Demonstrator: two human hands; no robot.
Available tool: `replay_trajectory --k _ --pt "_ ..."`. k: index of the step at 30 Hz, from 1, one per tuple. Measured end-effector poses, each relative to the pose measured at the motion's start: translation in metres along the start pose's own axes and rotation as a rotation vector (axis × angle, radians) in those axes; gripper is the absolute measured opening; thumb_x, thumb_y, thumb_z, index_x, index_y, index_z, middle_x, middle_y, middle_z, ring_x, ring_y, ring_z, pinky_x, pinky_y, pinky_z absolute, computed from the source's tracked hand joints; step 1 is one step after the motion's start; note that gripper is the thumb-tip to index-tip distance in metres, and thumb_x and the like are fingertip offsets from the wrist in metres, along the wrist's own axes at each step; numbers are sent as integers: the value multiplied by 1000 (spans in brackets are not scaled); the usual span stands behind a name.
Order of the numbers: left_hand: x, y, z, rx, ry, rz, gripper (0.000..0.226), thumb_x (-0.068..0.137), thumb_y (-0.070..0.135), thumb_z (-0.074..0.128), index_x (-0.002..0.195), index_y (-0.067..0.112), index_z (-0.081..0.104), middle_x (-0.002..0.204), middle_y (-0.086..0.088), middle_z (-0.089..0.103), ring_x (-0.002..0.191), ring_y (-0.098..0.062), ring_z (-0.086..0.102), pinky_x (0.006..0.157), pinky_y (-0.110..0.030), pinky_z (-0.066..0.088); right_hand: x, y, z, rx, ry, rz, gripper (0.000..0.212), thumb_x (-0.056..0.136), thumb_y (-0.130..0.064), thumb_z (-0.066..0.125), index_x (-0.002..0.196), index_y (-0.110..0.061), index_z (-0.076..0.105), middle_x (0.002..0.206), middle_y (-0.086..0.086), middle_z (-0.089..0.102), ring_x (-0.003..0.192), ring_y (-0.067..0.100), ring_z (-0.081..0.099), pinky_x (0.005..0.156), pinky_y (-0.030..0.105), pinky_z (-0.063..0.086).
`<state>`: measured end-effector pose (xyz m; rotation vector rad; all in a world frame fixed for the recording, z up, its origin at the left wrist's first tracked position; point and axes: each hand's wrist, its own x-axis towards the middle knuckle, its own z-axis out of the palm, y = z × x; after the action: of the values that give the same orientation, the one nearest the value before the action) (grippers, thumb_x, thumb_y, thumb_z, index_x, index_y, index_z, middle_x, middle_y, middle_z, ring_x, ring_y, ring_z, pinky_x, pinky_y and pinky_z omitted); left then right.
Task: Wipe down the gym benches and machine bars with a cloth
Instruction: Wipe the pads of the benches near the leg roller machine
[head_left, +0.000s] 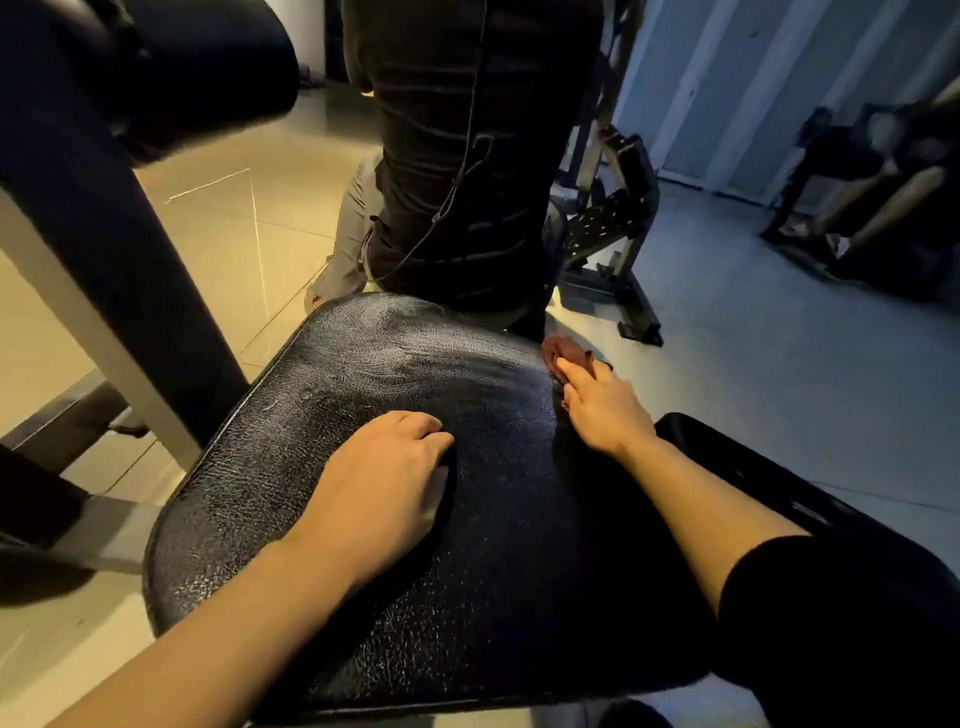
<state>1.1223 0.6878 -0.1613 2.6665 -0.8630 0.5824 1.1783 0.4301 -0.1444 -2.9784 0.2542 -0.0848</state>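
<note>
A black padded bench seat fills the middle of the head view, with pale wipe streaks near its far end. My left hand rests on the pad's middle, fingers curled loosely and holding nothing. My right hand is at the seat's right edge and presses a dark reddish-brown cloth against that edge, fingers over the cloth. Most of the cloth is hidden under the fingers and past the edge.
A person in dark clothes stands just beyond the seat's far end. A black padded arm and grey frame slant at the left. More machines and a bench stand at the right on a tiled floor.
</note>
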Motion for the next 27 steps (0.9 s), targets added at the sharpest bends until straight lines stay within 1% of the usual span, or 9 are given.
replay_trajectory --k 4,8,12,14,16,18,22,25,27 --pt "-6 0 -8 3 -39 23 25 62 26 86 84 19 75 91 4 71 82 -16 69 71 -22 54 -15 26 4 84 20 93 46 105 -30 31 151 -28 32 157 10 26 135 35 36 113 43 32" --pt "-14 -7 -13 -4 -90 18 25 68 26 82 91 17 75 99 1 72 90 -19 68 78 -27 55 -17 2 5 143 52 164 46 103 -25 35 148 -22 37 156 14 26 136 36 33 114 41 29" --pt "-21 -4 -19 -7 -96 7 24 68 24 82 90 17 74 98 1 71 89 -20 68 75 -28 56 -34 -75 16 132 45 -121 46 98 -21 44 144 -17 41 148 17 33 133 36 36 108 35 33" --pt "-23 -1 -20 6 -97 13 24 67 21 82 89 16 74 95 0 71 86 -21 69 72 -28 57 -48 -109 23 146 36 -269 47 100 -22 43 146 -18 39 153 17 28 139 34 29 112 36 29" --pt "-26 1 -21 -6 -99 5 28 68 19 82 94 15 74 100 -2 71 90 -23 68 75 -32 57 -57 -116 21 142 -9 -338 47 103 -25 37 150 -21 33 159 15 18 146 29 17 116 35 19" --pt "-29 2 -21 1 -110 -6 31 69 20 82 99 14 74 104 -3 71 93 -24 68 78 -34 57 -62 -95 14 134 -36 -343 47 105 -28 34 152 -28 29 162 9 15 147 26 15 117 35 17" --pt "-32 5 -22 8 -118 -34 34 75 22 79 107 14 73 112 -4 69 102 -25 66 83 -34 54 -54 -9 10 87 9 -156 45 105 -32 32 150 -34 33 160 3 21 141 30 28 116 42 24" --pt "-34 8 -22 -23 -121 -46 34 81 25 72 113 14 71 121 -4 65 112 -25 61 93 -36 50 -48 41 1 168 16 61 44 105 -28 33 149 -28 37 159 7 22 139 31 32 114 41 28" --pt "-37 11 -22 -20 -119 -55 32 81 25 71 111 14 71 120 -4 66 111 -26 61 92 -36 51 -40 44 0 226 33 126 43 104 -23 36 146 -21 42 156 13 27 135 34 35 112 38 28"
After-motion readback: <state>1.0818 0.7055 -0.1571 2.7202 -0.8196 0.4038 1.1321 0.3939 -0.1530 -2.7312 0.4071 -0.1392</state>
